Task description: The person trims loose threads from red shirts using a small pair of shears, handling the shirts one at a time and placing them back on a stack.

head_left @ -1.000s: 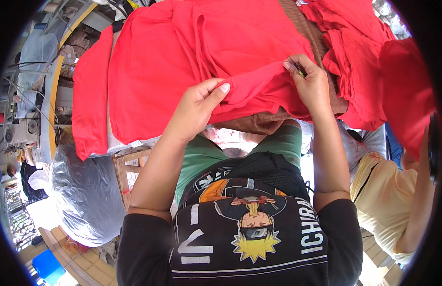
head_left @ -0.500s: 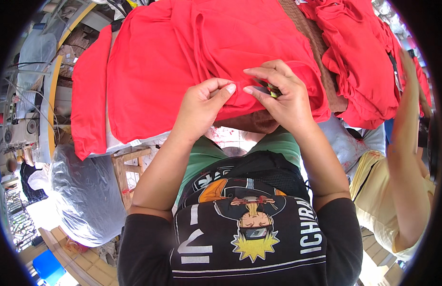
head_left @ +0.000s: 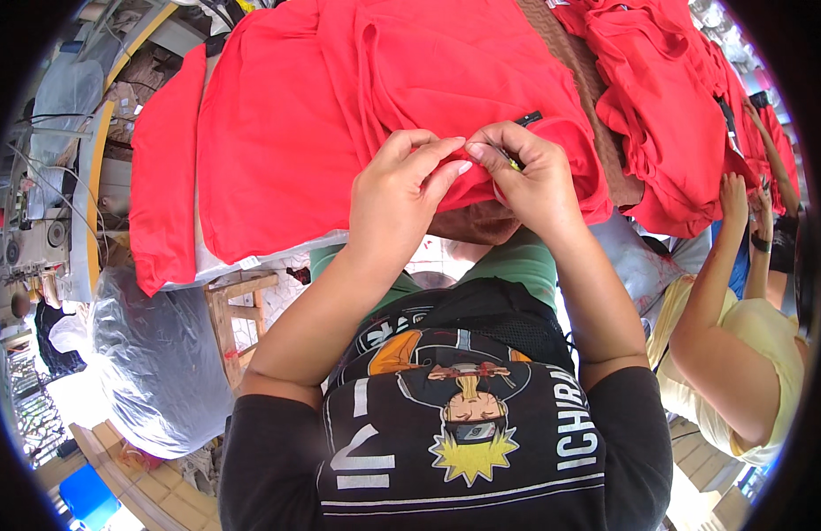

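Note:
A red garment (head_left: 339, 115) lies spread over a table in front of me, its near hem hanging off the edge. My left hand (head_left: 397, 199) pinches the hem with thumb and forefinger. My right hand (head_left: 534, 177) meets it fingertip to fingertip on the same hem and holds a small dark tool with a yellow part (head_left: 524, 124), mostly hidden by the fingers. Both hands sit just above my lap.
More red garments (head_left: 667, 97) are heaped at the right, where another person in a yellow top (head_left: 747, 354) works with raised arms. A wooden stool (head_left: 238, 319) and a grey plastic-wrapped bundle (head_left: 154, 354) stand at my left. Machines line the far left.
My right hand has come left along the hem from the far right until it meets the left hand. The left hand has closed from flat resting into a pinch.

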`<action>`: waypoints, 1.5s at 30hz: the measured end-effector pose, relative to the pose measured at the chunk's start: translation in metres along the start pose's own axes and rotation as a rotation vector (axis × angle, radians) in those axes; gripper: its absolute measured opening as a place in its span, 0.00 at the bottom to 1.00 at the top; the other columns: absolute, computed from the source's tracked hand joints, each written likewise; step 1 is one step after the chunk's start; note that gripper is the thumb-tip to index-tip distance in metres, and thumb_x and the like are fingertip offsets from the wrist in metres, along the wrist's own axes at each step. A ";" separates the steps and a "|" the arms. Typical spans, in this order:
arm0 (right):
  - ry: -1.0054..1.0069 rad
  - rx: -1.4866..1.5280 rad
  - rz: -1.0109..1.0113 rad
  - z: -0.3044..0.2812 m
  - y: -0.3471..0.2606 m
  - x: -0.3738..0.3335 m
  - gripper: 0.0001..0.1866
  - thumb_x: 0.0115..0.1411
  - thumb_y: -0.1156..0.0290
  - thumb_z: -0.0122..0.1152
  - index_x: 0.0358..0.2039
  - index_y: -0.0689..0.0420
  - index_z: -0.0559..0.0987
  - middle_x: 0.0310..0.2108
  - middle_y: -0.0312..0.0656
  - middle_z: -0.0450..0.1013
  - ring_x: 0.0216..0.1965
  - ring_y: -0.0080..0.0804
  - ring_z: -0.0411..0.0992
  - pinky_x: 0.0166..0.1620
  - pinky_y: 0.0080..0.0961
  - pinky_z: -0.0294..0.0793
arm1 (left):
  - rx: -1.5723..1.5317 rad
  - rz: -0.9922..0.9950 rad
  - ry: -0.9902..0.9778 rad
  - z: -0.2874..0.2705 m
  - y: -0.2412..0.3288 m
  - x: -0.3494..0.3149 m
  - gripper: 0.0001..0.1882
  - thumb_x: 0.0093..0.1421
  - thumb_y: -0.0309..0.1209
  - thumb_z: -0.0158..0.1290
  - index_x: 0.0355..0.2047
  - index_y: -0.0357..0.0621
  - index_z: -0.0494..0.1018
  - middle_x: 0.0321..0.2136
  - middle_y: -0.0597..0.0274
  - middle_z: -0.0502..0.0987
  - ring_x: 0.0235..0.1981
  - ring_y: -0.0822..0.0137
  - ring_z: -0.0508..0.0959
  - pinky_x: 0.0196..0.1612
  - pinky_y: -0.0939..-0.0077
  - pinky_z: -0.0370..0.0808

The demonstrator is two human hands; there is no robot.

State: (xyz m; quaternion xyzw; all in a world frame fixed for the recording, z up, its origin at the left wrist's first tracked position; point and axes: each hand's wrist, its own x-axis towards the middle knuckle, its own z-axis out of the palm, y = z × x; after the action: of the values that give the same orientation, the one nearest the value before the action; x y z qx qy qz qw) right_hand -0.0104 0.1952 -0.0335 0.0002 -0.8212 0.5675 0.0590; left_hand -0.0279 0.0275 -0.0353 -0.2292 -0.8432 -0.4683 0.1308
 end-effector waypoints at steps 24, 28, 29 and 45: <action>-0.160 0.327 0.023 -0.009 -0.011 0.004 0.11 0.62 0.76 0.58 0.46 0.61 0.76 0.37 0.34 0.75 0.33 0.15 0.71 0.33 0.17 0.71 | -0.351 -0.327 -0.223 -0.008 -0.004 0.014 0.10 0.63 0.31 0.55 0.37 0.35 0.77 0.30 0.64 0.80 0.34 0.78 0.76 0.40 0.82 0.72; -0.233 0.320 0.223 -0.011 -0.004 0.004 0.10 0.63 0.75 0.57 0.44 0.61 0.76 0.34 0.31 0.73 0.28 0.10 0.64 0.28 0.12 0.64 | -0.424 -0.301 -0.176 -0.006 -0.005 0.012 0.09 0.62 0.30 0.55 0.36 0.36 0.78 0.32 0.63 0.80 0.35 0.76 0.76 0.42 0.81 0.72; -0.242 0.334 0.253 -0.011 -0.002 0.004 0.09 0.63 0.74 0.57 0.43 0.61 0.76 0.33 0.30 0.72 0.27 0.09 0.63 0.26 0.11 0.63 | -0.424 -0.308 -0.168 -0.006 -0.005 0.011 0.08 0.61 0.30 0.56 0.36 0.37 0.78 0.32 0.62 0.80 0.35 0.75 0.77 0.43 0.80 0.72; -0.237 0.298 0.193 -0.005 0.007 -0.004 0.06 0.61 0.73 0.59 0.37 0.61 0.78 0.30 0.31 0.74 0.34 0.15 0.67 0.41 0.19 0.68 | -0.009 -0.066 -0.111 -0.006 0.001 0.013 0.06 0.60 0.27 0.55 0.34 0.36 0.77 0.27 0.56 0.81 0.29 0.71 0.81 0.33 0.79 0.76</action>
State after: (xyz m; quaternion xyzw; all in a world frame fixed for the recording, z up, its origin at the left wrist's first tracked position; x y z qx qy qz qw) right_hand -0.0062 0.2026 -0.0388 -0.0032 -0.7255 0.6818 -0.0933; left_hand -0.0387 0.0260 -0.0256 -0.2278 -0.8540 -0.4628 0.0671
